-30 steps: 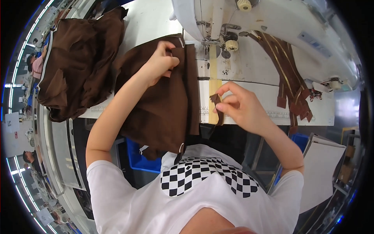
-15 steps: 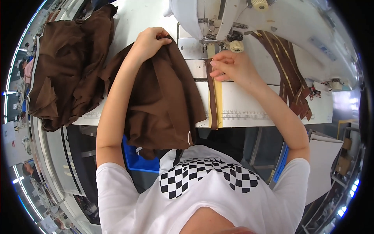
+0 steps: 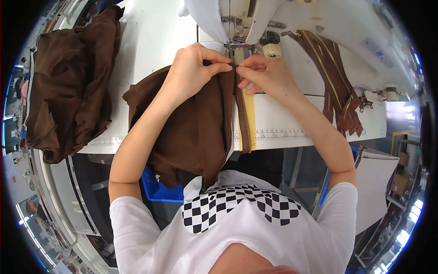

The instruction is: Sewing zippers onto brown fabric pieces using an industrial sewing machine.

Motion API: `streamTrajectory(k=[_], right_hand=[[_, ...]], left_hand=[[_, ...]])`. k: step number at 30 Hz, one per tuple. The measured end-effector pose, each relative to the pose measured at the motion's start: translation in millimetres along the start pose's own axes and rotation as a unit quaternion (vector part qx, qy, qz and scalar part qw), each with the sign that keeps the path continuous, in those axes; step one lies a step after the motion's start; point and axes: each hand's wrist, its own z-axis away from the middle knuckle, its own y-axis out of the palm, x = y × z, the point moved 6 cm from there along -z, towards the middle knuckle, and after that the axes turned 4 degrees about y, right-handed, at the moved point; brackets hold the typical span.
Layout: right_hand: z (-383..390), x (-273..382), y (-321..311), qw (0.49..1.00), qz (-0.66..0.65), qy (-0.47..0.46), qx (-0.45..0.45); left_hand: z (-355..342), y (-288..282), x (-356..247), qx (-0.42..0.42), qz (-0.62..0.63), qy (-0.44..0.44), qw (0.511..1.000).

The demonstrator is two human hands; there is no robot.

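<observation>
Just in front of the sewing machine's presser foot (image 3: 239,44), my two hands nearly meet. My left hand (image 3: 197,66) pinches the top right edge of a brown fabric piece (image 3: 182,118), which hangs over the table's front edge toward my lap. Between the thumb and forefinger of my right hand (image 3: 264,75) is the upper end of a brown zipper (image 3: 246,114) with brass-coloured teeth. The zipper runs straight toward me beside a yellow strip (image 3: 252,123). The fabric's edge lies alongside the zipper; whether they touch under my fingertips is hidden.
A heap of brown fabric (image 3: 68,91) lies at the left. More brown zippers (image 3: 326,68) are spread right of the machine, with small zipper pulls (image 3: 365,104) beside them. A printed ruler (image 3: 283,134) runs along the table's front edge. Below it sits a blue bin (image 3: 157,187).
My left hand has moved right and slightly nearer me, bringing the fabric edge up to the zipper. My right hand has shifted slightly left, its fingers closing on the zipper end.
</observation>
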Motion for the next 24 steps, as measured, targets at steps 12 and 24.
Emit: streamTrajectory(k=[12,24], right_hand=[[-1.1,-2.0,1.6,1.000,-0.010,-0.007,-0.011],[6.0,1.7,-9.5,0.929,0.297,-0.195,-0.104]], left_hand=[[-2.1,4.0,-1.9,0.013,-0.023,-0.004,1.000],[-21.7,15.1,28.5,0.054,-0.003,-0.075,0.996]])
